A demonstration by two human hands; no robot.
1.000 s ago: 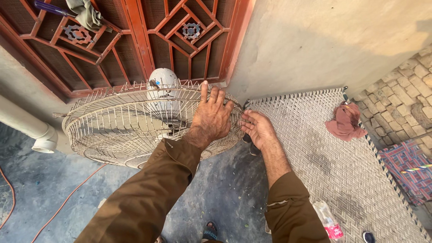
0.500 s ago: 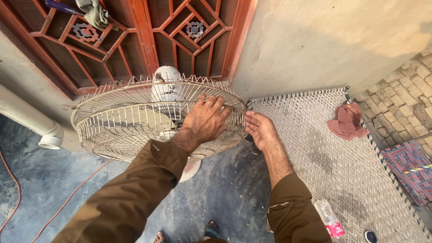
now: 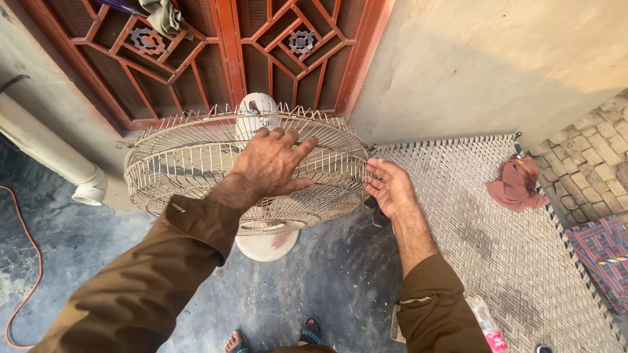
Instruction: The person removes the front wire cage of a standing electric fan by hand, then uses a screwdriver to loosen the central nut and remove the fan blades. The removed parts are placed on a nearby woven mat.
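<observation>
Before red lattice door, fan cage [image 3: 196, 163] tilted above round base. Left hand [image 3: 271, 163] flat on cage, fingers spread. Right hand [image 3: 391, 188] at cage rim, fingers curled, apparently pinching wires.

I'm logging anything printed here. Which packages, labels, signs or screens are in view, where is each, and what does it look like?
Packet: on the woven cot by the right sleeve, near the bottom edge; long, flat, clear plastic with a pink end.
No signs or screens show; no label can be made out on the fan.
</observation>
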